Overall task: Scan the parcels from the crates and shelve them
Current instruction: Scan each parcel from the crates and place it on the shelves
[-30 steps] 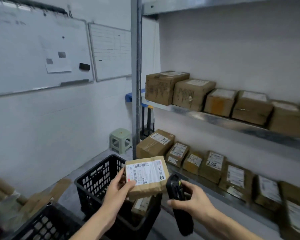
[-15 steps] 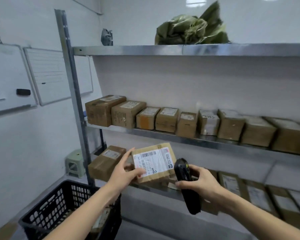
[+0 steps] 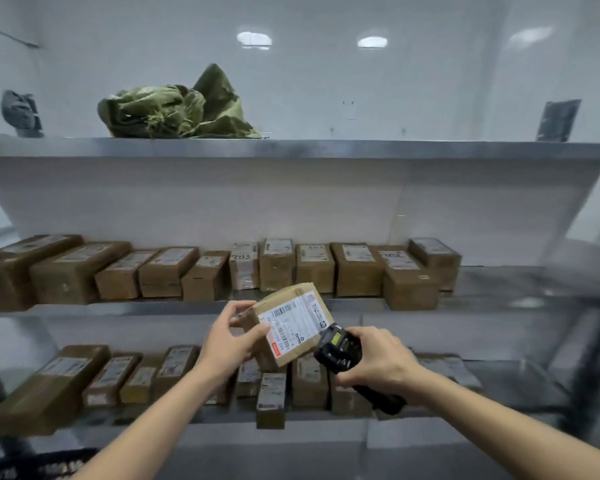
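My left hand (image 3: 231,336) grips a small brown cardboard parcel (image 3: 291,323) by its left side, white label facing me, tilted. My right hand (image 3: 376,360) holds a black handheld scanner (image 3: 340,351), its head right next to the parcel's lower right corner. Both are in front of the metal shelving (image 3: 291,148). The middle shelf (image 3: 499,299) carries a row of brown parcels (image 3: 278,263), with bare metal at its right end. The lower shelf (image 3: 499,372) holds another row of labelled parcels (image 3: 174,367), partly hidden by my arms.
A crumpled green sack (image 3: 177,110) lies on the top shelf, with a dark grey object (image 3: 21,114) at its left and a dark flat packet (image 3: 556,121) at its right. A black crate's rim (image 3: 49,465) shows at the bottom left.
The view has swung right and up, from the crates and whiteboards to facing the shelves. The parcel has risen to middle-shelf height and tilted, and the scanner has come close beside it.
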The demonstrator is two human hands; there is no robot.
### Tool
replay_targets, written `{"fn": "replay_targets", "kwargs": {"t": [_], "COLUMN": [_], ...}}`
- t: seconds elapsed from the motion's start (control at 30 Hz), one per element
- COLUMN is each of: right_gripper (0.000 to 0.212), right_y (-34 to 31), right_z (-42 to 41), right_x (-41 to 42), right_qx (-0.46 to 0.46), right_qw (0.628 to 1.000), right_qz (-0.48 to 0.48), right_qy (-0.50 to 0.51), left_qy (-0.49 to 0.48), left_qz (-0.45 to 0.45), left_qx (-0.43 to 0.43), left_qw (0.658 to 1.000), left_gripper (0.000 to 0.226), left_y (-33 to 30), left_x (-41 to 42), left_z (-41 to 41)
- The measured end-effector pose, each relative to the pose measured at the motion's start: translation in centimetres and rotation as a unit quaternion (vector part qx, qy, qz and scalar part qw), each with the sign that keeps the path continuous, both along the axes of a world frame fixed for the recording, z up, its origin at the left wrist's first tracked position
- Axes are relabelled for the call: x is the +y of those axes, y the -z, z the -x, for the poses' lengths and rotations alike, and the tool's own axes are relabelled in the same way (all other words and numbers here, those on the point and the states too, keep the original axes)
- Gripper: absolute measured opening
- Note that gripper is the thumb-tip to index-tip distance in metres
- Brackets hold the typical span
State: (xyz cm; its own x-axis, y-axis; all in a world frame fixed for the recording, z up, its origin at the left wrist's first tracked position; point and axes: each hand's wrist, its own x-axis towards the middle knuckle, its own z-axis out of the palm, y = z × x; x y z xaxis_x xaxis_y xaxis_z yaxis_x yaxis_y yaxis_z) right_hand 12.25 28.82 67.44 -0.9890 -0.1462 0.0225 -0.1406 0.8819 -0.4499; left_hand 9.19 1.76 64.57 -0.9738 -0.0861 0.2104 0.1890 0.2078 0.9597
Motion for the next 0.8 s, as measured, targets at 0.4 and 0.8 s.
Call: {"fn": "replay_targets", "kwargs": {"t": [0.4, 0.8], "right_gripper": [0.057, 0.060], "right_y": [-2.5, -3.2], "right_z": [-4.1, -6.0], "right_x": [16.8, 20.9], "right_qx": [-0.017, -0.038], "right_qw": [0.987, 0.984], "right_qz": [-0.117, -0.116], "right_qy": [0.105, 0.129], "left_qy": [0.053, 0.084], "left_qz": [0.063, 0.081], "left_qx": [0.047, 0.054], "left_qw": [0.995, 0.992], "left_gripper": [0.036, 0.040], "left_y": [-1.2, -1.2], "left_x": [17.6, 22.9], "left_z": [-0.3, -0.4]}}
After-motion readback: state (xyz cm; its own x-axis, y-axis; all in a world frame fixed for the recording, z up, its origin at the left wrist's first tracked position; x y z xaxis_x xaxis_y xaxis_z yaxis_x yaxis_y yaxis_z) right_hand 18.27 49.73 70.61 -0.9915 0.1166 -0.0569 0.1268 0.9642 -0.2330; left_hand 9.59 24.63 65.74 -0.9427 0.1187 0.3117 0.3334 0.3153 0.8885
